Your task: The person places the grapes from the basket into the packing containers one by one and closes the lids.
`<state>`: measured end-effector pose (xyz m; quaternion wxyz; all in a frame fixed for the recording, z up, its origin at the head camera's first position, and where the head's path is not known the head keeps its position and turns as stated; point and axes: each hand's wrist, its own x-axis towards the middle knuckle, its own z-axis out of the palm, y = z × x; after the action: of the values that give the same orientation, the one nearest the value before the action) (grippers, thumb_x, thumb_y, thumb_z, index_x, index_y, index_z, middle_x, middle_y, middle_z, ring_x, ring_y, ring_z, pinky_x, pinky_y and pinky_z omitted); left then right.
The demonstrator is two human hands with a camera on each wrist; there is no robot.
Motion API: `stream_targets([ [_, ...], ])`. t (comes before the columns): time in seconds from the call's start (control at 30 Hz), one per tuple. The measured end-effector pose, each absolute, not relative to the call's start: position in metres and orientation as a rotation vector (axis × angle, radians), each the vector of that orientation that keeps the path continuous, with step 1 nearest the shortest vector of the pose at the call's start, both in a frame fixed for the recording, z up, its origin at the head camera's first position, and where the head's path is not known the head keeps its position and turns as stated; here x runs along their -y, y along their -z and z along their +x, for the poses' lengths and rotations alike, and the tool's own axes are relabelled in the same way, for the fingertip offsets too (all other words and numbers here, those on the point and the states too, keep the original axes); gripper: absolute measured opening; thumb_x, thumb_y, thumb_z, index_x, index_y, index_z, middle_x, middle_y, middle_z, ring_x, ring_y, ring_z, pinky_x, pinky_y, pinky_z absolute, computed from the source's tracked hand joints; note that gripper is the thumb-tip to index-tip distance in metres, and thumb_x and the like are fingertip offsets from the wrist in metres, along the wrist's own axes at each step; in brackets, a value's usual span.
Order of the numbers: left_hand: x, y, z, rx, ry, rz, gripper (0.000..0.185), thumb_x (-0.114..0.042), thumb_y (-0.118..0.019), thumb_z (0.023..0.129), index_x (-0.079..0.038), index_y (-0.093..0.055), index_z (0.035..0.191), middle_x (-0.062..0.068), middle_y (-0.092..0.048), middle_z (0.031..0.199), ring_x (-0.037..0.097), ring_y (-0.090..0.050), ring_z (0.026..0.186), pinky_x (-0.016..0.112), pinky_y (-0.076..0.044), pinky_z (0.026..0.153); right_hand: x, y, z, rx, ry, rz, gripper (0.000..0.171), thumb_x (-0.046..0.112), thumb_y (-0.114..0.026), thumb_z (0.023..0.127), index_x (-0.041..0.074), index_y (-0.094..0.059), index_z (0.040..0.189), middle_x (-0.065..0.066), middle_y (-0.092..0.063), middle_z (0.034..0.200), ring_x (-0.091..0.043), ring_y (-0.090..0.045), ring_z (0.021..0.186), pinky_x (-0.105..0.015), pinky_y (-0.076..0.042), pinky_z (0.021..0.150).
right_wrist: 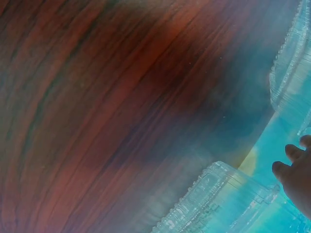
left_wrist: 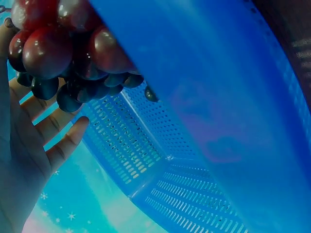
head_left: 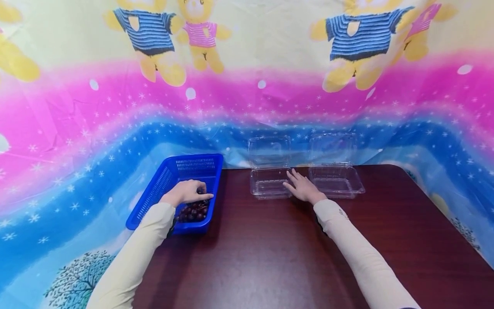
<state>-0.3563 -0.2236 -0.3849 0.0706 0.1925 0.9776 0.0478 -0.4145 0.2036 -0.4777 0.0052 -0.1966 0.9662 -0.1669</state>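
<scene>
While the left hand (head_left: 188, 192) reached down into the blue basket (head_left: 162, 182), its fingers (left_wrist: 60, 145) lay straight against the red grapes (left_wrist: 68, 46) — touching, not yet closed in a grip. Those grapes sat at the basket's near end, directly under that hand. Well to the right, the right hand (head_left: 302, 187) rested flat and released on the table (head_left: 270, 249), beside the left clear clamshell box (head_left: 269, 182).

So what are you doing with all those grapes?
A person's left hand is down in the blue basket, its fingers touching the dark red grapes. The right hand lies flat and open on the table, at the edge of one of two open, empty clear boxes.
</scene>
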Motion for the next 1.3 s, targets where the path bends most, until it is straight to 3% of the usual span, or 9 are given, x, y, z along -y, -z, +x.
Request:
stream_targets([
  [0.3, 0.226, 0.389, -0.357, -2.937, -0.202, 0.72, 0.037, -0.05, -0.052, 0.09, -0.015, -0.062, 0.094, -0.004, -0.059, 0.079, 0.012, -0.052, 0.067, 0.033, -0.046, 0.067, -0.202, 0.482, -0.413, -3.035, 0.522, -0.626, 0.064, 0.048, -0.025, 0.099, 0.011, -0.012, 0.149, -0.018, -0.007, 0.154, -0.036, -0.014, 0.14, -0.056, -0.015, 0.11],
  [0.6, 0.227, 0.393, -0.355, -2.974, -0.313, 0.816, 0.032, -0.04, -0.054, 0.092, -0.015, -0.051, 0.073, -0.005, -0.044, 0.059, 0.01, -0.043, 0.054, 0.027, -0.037, 0.058, -0.201, 0.481, -0.41, -3.037, 0.53, -0.636, 0.065, 0.049, -0.025, 0.099, 0.008, -0.015, 0.149, -0.02, -0.007, 0.154, -0.039, -0.017, 0.138, -0.056, -0.015, 0.11],
  [1.3, 0.229, 0.403, -0.36, -3.007, -0.48, 0.671, 0.041, -0.044, -0.038, 0.098, -0.011, -0.043, 0.075, 0.001, -0.039, 0.066, 0.014, -0.037, 0.057, 0.029, -0.034, 0.06, -0.198, 0.481, -0.406, -3.034, 0.506, -0.558, 0.063, 0.05, -0.022, 0.099, 0.013, -0.011, 0.15, -0.016, -0.003, 0.155, -0.039, -0.017, 0.138, -0.056, -0.014, 0.11],
])
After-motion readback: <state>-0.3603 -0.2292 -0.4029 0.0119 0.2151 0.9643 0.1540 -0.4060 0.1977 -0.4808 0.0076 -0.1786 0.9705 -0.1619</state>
